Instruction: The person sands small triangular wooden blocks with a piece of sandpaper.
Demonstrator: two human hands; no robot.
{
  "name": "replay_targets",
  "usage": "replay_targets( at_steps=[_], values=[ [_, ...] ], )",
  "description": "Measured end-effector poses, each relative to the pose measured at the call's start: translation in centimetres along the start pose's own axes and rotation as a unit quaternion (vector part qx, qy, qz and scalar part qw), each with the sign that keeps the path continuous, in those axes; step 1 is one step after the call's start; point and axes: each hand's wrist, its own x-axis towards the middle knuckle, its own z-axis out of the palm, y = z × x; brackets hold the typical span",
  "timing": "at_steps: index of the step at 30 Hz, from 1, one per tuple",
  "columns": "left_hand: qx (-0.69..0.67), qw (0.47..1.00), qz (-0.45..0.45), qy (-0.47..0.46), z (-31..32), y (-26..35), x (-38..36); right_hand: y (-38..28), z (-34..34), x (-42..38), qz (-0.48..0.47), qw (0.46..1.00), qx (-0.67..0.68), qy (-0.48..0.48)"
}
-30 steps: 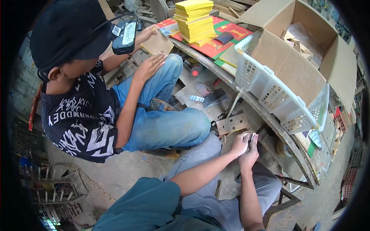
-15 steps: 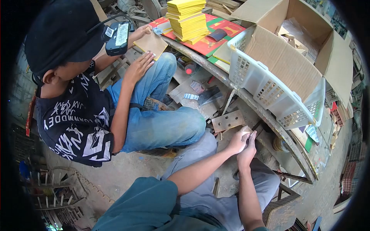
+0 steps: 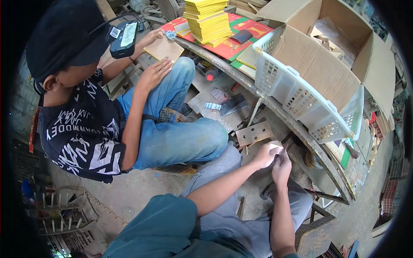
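My left hand (image 3: 263, 156) is closed around a small pale wooden block (image 3: 275, 148), of which only part shows between the fingers. Close against it, my right hand (image 3: 282, 169) pinches a thin dark piece of sandpaper (image 3: 282, 153) pressed to the block. Both hands are over my lap, below the table edge (image 3: 292, 122). A wooden board with holes (image 3: 254, 133) lies just beyond my left hand.
To the left sits a co-worker (image 3: 86, 124) with both hands on a yellow-edged board (image 3: 164, 49). On the table are a stack of yellow-edged boards (image 3: 206, 26), a curved dark sheet (image 3: 242, 36), and a white plastic basket (image 3: 297, 96) with a cardboard box (image 3: 316, 69) holding wooden pieces.
My hands have shifted slightly apart, the right one moving a little to the right, and the dark sheet shows more between them. The co-worker's board has moved slightly left.
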Motion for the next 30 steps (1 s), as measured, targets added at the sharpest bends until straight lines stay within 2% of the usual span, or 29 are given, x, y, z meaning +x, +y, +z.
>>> replay_targets(
  at_steps=[1, 4, 5, 6, 8, 10, 12, 14, 15, 18, 19, 20, 22, 23, 24, 26, 27, 28, 30],
  values=[
    [-0.011, 0.999, -0.013, 0.036, 0.0, 0.1, 0.1, -0.2, 0.3, -0.3, -0.046, 0.999, -0.019, 0.011],
    [-0.006, 0.999, -0.019, 0.03, -0.2, 1.6, -0.5, -0.2, 0.7, -0.4, -0.028, 0.998, -0.04, 0.031],
    [-0.022, 0.999, -0.035, 0.004, -0.3, 2.8, -1.1, 0.5, 0.4, 0.0, 0.024, 1.0, 0.001, 0.015],
    [0.022, 0.999, -0.024, 0.008, 0.2, 2.4, -1.4, 0.6, 0.1, 0.4, 0.076, 0.996, 0.04, 0.001],
    [0.06, 0.998, -0.014, -0.018, 0.5, 1.5, -1.6, 0.6, -0.5, 0.5, 0.094, 0.995, 0.009, -0.015],
    [0.082, 0.996, -0.025, 0.003, 0.0, 1.2, -0.8, 2.3, 1.3, -0.3, 0.009, 0.995, 0.091, 0.033],
    [0.105, 0.993, -0.039, 0.027, -0.3, 0.9, -0.6, 2.0, 1.7, -0.8, -0.024, 0.995, 0.082, 0.056],
    [0.068, 0.996, -0.039, 0.03, 0.1, 0.8, -0.8, 0.0, 0.5, -0.5, 0.071, 0.996, -0.055, -0.006],
    [0.056, 0.997, -0.057, -0.001, 0.2, 1.3, -1.2, 1.4, 0.3, 0.2, 0.075, 0.997, -0.025, -0.016],
    [0.097, 0.994, -0.041, 0.007, 0.5, 1.3, -1.5, 3.3, 0.4, 0.5, 0.056, 0.998, 0.011, -0.017],
    [0.096, 0.993, -0.055, 0.026, 0.4, 1.2, -1.3, 0.7, 0.2, 0.1, 0.115, 0.993, 0.001, -0.036],
    [0.097, 0.994, -0.049, 0.025, 0.4, 0.7, -0.8, 2.7, 1.4, 0.2, 0.02, 0.985, 0.169, -0.038],
    [0.065, 0.985, -0.025, 0.156, 0.1, -1.0, 0.0, 2.8, 1.8, -0.3, -0.031, 0.997, 0.066, -0.029],
    [0.006, 0.988, -0.032, 0.149, 0.3, -1.6, 0.2, 2.9, 2.5, -0.3, -0.056, 0.995, 0.085, 0.013],
    [0.008, 0.989, -0.031, 0.147, 0.2, -1.1, 0.1, 2.2, 2.3, -0.1, -0.056, 0.995, 0.087, 0.016],
    [0.068, 0.992, -0.05, 0.096, 0.2, 0.9, -0.6, 0.5, 1.6, 0.4, 0.043, 0.999, 0.001, 0.014],
    [0.031, 0.994, -0.086, 0.061, 0.4, 1.3, -0.9, 0.8, 1.7, 0.6, 0.004, 0.998, -0.013, 0.055],
    [0.032, 0.994, -0.086, 0.06, 0.6, 0.7, -0.8, 1.1, 1.6, 0.7, 0.004, 0.998, -0.013, 0.056],
    [-0.005, 0.998, -0.047, 0.036, 0.9, -0.2, -0.6, 0.9, 0.9, 0.9, 0.085, 0.992, -0.078, 0.05]
  ],
)
